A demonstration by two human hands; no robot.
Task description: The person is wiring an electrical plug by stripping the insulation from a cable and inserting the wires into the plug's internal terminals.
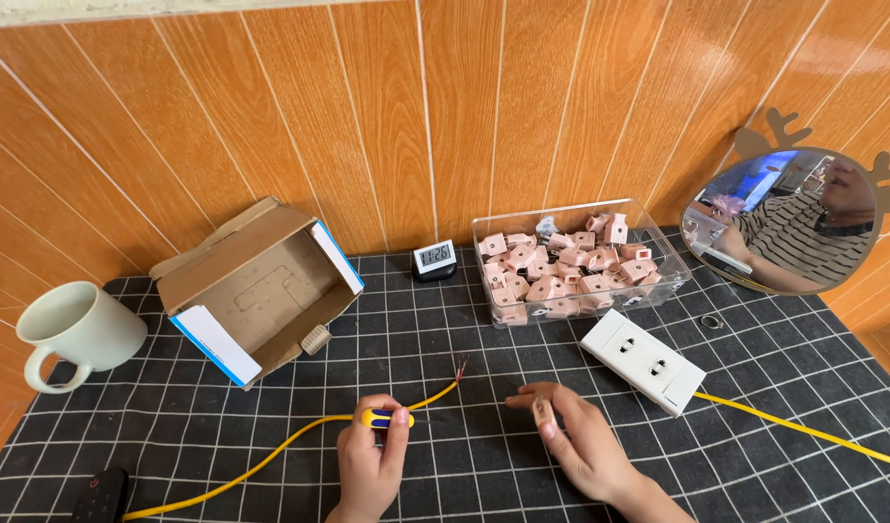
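Screwdriver, yellow-handled, sits gripped in the left hand at lower centre beside the yellow cable; the right hand pinches a small pink part, keeping both ready together.

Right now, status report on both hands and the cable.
Left hand gripping yellow-handled screwdriver. Right hand pinching small pink part. Yellow cable end bare, between hands. Nothing blocking.

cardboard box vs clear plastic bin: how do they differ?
The cardboard box is opaque brown card; the clear plastic bin is see-through.
The cardboard box lies tipped on its side, its opening facing the camera; the clear plastic bin sits upright, open at the top.
The cardboard box looks empty inside; the clear plastic bin is heaped with small pink parts.
Both rest on the black grid mat near the wood-panelled wall.
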